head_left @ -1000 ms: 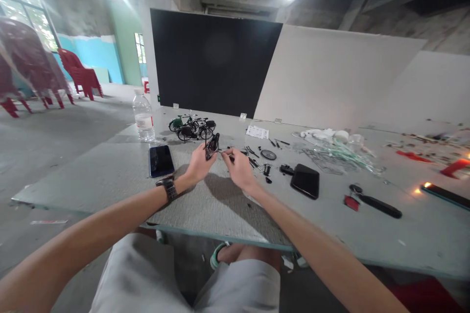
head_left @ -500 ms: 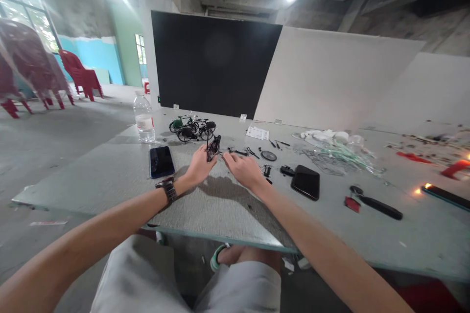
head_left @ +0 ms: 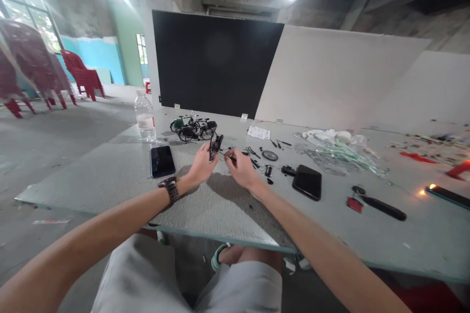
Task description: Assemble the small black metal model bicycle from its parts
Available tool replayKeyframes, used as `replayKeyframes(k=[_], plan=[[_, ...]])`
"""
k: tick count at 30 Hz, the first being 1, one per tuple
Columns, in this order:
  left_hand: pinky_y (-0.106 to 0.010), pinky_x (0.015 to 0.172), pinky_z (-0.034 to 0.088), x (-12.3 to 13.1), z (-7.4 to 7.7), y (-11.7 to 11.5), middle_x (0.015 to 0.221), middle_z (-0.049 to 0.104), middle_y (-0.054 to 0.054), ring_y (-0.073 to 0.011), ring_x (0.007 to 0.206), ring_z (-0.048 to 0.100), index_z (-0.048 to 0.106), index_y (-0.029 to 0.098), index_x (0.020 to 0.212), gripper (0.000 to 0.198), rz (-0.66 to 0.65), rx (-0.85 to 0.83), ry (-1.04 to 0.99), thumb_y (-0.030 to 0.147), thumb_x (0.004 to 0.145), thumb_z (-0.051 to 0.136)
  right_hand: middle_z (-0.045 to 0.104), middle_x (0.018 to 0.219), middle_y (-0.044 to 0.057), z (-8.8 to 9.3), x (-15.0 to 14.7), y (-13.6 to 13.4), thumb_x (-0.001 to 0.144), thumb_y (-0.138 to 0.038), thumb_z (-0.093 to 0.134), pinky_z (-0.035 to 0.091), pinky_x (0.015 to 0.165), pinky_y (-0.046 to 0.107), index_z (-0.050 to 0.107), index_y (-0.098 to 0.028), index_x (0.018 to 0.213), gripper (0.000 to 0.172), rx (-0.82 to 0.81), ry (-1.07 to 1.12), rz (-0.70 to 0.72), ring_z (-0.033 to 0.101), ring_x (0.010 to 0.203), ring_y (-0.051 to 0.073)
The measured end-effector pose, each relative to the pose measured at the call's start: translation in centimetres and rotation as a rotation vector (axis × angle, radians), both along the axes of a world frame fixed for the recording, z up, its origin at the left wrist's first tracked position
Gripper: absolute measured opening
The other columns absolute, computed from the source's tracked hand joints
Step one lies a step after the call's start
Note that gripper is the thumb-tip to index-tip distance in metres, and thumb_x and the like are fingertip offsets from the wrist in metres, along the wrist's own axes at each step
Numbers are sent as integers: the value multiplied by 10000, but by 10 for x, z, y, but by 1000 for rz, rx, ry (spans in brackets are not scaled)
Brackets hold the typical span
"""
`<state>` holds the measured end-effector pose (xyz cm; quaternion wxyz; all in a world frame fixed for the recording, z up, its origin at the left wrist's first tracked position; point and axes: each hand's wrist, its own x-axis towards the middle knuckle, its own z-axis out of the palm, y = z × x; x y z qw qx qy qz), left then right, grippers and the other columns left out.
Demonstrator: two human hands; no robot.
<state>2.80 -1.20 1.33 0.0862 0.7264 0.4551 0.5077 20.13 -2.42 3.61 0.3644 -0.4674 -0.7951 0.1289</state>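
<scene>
My left hand [head_left: 202,165] is closed around a small black model bicycle part [head_left: 216,146], a frame with a wheel, held up above the table. Just to its right, my right hand [head_left: 241,170] pinches a thin tool [head_left: 230,157] with a bright shaft and dark handle, which looks like a small screwdriver. Its tip points at the lower side of the bicycle part; whether they touch I cannot tell. Behind my left hand stand several finished model bicycles [head_left: 189,134], black and green. Loose dark parts and a separate wheel [head_left: 270,155] lie right of my right hand.
A water bottle [head_left: 145,120] and a phone [head_left: 162,161] are on the left. Printed paper [head_left: 259,132], a black flat device [head_left: 307,182], clear plastic bags [head_left: 338,154] and a black-handled tool [head_left: 382,206] lie to the right. A black panel [head_left: 216,63] stands behind the table [head_left: 91,176].
My right hand has turned and its fingers have curled in, so the thin tool shows more clearly. My left hand still holds the bicycle part, which has tilted slightly.
</scene>
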Motion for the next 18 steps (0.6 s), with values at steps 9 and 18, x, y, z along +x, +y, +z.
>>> replayKeyframes(k=[9, 18], plan=[[-452, 1009, 501, 0, 4, -4, 1161, 695, -156, -287, 1098, 650, 642, 137, 1160, 265, -9, -46, -45, 146, 898, 604, 712, 892, 148, 1, 10, -4, 1066, -246, 295, 236, 543, 302, 619, -152, 1150, 348, 302, -689, -94, 559, 541, 176], [-456, 1076, 470, 1, -1, -3, 1288, 654, -190, -295, 1238, 603, 573, 119, 1315, 374, -11, 37, 6, 170, 946, 536, 441, 594, -48, 0, -9, -9, 994, -432, 469, 278, 501, 263, 485, -238, 905, 214, -228, 273, 22, 377, 460, 139]])
